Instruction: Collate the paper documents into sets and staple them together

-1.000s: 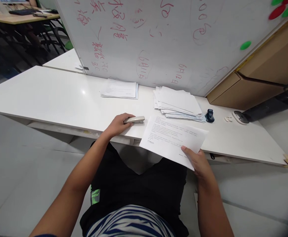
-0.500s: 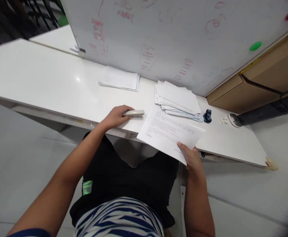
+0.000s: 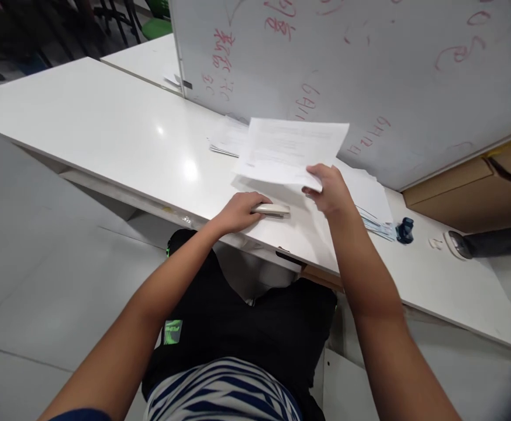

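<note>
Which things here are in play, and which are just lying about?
In play:
- stapler, in the left hand
- printed paper, in the right hand
- left paper stack, right paper stack, probably

Lying about:
- dark blue object
- small white items
- cardboard box

Before you, a stapler (image 3: 277, 210) lies near the front edge of the desk (image 3: 119, 134). Beyond it, the held sheets (image 3: 293, 149) partly cover a paper stack (image 3: 229, 135). To their right, another pile (image 3: 367, 196) sits beside a small dark object (image 3: 405, 230). The whiteboard (image 3: 255, 64) stands behind.
</note>
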A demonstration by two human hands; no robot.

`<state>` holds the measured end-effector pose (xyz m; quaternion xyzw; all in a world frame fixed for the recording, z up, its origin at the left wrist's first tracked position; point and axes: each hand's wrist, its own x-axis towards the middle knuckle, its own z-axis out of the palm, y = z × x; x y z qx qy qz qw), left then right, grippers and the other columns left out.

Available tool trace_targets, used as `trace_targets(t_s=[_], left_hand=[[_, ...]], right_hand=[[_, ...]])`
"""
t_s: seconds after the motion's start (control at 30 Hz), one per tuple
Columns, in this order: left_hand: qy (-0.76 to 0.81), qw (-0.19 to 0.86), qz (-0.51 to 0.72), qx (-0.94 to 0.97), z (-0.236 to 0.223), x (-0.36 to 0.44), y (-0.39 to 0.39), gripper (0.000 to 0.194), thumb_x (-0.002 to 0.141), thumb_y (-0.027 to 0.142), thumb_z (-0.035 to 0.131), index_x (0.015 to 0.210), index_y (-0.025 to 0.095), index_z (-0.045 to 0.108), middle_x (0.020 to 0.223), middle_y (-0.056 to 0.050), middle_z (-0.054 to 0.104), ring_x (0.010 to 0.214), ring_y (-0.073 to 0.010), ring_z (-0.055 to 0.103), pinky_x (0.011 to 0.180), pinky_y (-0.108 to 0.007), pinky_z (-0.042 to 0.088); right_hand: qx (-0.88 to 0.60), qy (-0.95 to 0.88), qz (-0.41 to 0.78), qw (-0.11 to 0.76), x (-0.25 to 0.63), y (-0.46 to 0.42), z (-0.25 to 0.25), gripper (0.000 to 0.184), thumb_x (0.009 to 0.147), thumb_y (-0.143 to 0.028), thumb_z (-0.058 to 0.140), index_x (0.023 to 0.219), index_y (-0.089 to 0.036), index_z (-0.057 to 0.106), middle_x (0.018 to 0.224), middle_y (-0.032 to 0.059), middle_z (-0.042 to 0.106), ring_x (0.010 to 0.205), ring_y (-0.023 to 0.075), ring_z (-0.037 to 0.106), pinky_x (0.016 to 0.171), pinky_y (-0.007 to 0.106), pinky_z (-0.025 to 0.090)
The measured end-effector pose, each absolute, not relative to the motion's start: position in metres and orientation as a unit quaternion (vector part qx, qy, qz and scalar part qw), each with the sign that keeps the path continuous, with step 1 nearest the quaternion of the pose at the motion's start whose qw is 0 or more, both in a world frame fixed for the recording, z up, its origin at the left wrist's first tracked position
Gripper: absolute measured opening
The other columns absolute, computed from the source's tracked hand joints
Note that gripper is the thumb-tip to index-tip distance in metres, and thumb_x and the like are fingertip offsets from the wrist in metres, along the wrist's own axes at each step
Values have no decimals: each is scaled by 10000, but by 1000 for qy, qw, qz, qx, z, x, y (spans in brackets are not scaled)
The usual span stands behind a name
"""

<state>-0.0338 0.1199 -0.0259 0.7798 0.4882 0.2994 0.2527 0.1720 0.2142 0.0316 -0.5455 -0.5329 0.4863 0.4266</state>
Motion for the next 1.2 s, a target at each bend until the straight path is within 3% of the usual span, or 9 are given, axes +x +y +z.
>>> trace_targets(t_s=[0.17, 0.27, 0.43, 0.53, 0.63, 0.77, 1.03, 1.1, 1.2], left_hand=[[492, 237, 289, 786, -27, -35, 121, 334, 816, 215, 534, 1137, 251, 619, 1099, -23, 677, 1034, -236, 599, 912, -372, 435], [491, 221, 285, 793, -31, -35, 123, 317, 823, 197, 524, 1124, 245, 613, 1089, -24, 675, 1014, -222, 602, 897, -369, 433], [496, 219, 288, 789, -33, -35, 123, 304, 841, 194, 520, 1129, 241, 605, 1089, -32, 672, 1013, -221, 601, 878, -366, 436], [502, 225, 291, 783, -30, -35, 122, 308, 855, 205, 506, 1143, 250, 601, 1104, -33, 667, 1030, -227, 594, 894, -373, 434], [506, 235, 294, 776, -28, -34, 121, 314, 859, 233, 511, 1158, 251, 606, 1125, -35, 664, 1058, -238, 586, 925, -385, 425], [549, 222, 294, 750, -29, -33, 119, 299, 857, 274, 530, 1146, 266, 607, 1139, -23, 662, 1110, -244, 565, 1055, -440, 321], [660, 169, 283, 675, -33, -22, 121, 290, 858, 360, 515, 1131, 284, 579, 1177, -35, 648, 1162, -264, 543, 1128, -528, 149], [683, 147, 273, 661, -34, -18, 123, 290, 858, 384, 509, 1118, 279, 582, 1165, -50, 648, 1153, -276, 549, 1115, -546, 154], [701, 124, 261, 651, -32, -16, 129, 304, 862, 416, 494, 1121, 285, 583, 1168, -60, 643, 1149, -289, 555, 1086, -539, 211]], right_hand=[[-540, -540, 525, 376, 101, 298, 24, 190, 719, -295, 623, 862, -217, 526, 822, -6, 594, 659, 117, 547, 543, 234, 458], [-608, -601, 397, 334, 81, 326, 9, 377, 727, -303, 640, 1071, -194, 532, 998, 77, 618, 825, 197, 599, 676, 343, 506], [-615, -719, 118, 301, 113, 325, -6, 768, 811, -476, 566, 1430, -131, 269, 1350, 240, 437, 1190, 364, 498, 923, 546, 424], [-580, -778, 23, 242, 168, 299, -7, 715, 855, -481, 505, 1450, -165, 268, 1432, 216, 366, 1278, 373, 426, 976, 557, 393], [-572, -802, -5, 171, 230, 267, -11, 610, 858, -448, 509, 1401, -197, 391, 1425, 173, 422, 1314, 347, 390, 1036, 544, 359], [-637, -749, -2, 180, 286, 236, -31, 703, 827, -529, 532, 1426, -198, 372, 1477, 159, 396, 1371, 349, 319, 1076, 576, 286], [-657, -707, -42, 258, 281, 216, -49, 417, 902, -453, 480, 1189, -177, 607, 1267, 149, 617, 1166, 305, 522, 1032, 499, 279], [-641, -723, -68, 249, 279, 214, -45, 316, 947, -360, 413, 1074, -198, 653, 1189, 125, 662, 1084, 279, 558, 1047, 502, 229], [-641, -724, -84, 241, 282, 213, -41, 360, 972, -238, 305, 982, -191, 662, 969, 108, 716, 924, 239, 591, 1054, 473, 201]])
